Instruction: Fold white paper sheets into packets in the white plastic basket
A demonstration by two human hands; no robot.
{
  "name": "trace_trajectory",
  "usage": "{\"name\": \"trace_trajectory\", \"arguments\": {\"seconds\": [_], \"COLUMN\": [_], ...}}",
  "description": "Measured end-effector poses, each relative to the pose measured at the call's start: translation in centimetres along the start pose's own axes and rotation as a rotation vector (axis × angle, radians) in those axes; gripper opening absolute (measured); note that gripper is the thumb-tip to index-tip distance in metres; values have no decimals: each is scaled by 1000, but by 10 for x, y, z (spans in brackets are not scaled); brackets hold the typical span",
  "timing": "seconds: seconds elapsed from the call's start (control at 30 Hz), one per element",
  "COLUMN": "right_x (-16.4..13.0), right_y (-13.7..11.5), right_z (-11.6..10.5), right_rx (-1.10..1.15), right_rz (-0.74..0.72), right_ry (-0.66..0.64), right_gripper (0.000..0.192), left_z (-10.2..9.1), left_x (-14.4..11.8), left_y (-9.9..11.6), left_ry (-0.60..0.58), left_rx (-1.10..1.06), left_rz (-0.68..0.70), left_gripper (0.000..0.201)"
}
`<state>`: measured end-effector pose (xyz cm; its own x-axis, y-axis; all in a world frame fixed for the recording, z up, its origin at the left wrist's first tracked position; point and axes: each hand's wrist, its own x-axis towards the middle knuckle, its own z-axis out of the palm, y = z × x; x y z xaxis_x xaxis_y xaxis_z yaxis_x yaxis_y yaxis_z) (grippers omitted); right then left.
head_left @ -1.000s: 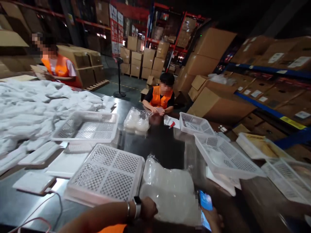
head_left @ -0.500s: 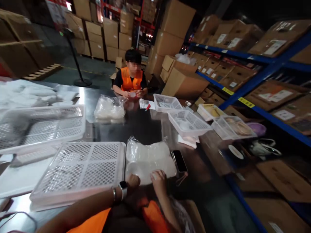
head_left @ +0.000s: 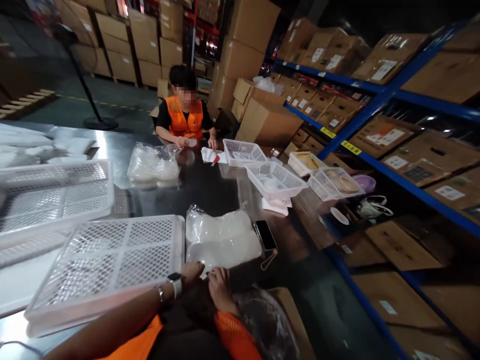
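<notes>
A clear plastic bag (head_left: 223, 237) packed with whitish, rounded contents lies on the dark table in front of me. My left hand (head_left: 192, 272), with a watch and a bracelet at its wrist, is closed at the bag's near left corner. Close beside it, my right hand (head_left: 219, 281) has its fingers curled at the same near edge. Both hands seem to pinch the bag's plastic; the exact grip is partly hidden.
Left of the bag lies a white perforated crate (head_left: 123, 250). A phone (head_left: 265, 235) lies to its right. Further off are another filled bag (head_left: 153, 165), white baskets (head_left: 275, 177) and a seated co-worker (head_left: 184, 117). An open box (head_left: 288, 320) stands by my right side.
My right hand has moved left from the middle of the bag's near edge to beside my left hand, and its fingers have curled in. The view has turned slightly right.
</notes>
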<state>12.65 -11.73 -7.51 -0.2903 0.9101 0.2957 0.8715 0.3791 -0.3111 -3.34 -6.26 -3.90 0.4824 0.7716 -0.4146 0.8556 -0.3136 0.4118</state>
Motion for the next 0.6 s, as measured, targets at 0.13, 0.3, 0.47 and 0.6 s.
{"name": "trace_trajectory", "arguments": {"seconds": [0.13, 0.3, 0.47, 0.6], "right_x": [0, 24, 44, 55], "right_y": [-9, -23, -27, -24], "right_z": [13, 22, 19, 11], "right_rx": [-33, -140, -194, -170], "right_rz": [27, 76, 63, -17], "right_ry": [28, -105, -270, -301], "right_gripper": [34, 44, 38, 31], "left_z": [-4, -5, -6, 0], "left_x": [-8, -7, -4, -7], "left_y": [1, 3, -1, 0], "left_ry": [77, 135, 141, 172], "left_rx": [77, 98, 113, 130], "left_rz": [-141, -165, -144, -120], "left_gripper": [37, 49, 34, 36]}}
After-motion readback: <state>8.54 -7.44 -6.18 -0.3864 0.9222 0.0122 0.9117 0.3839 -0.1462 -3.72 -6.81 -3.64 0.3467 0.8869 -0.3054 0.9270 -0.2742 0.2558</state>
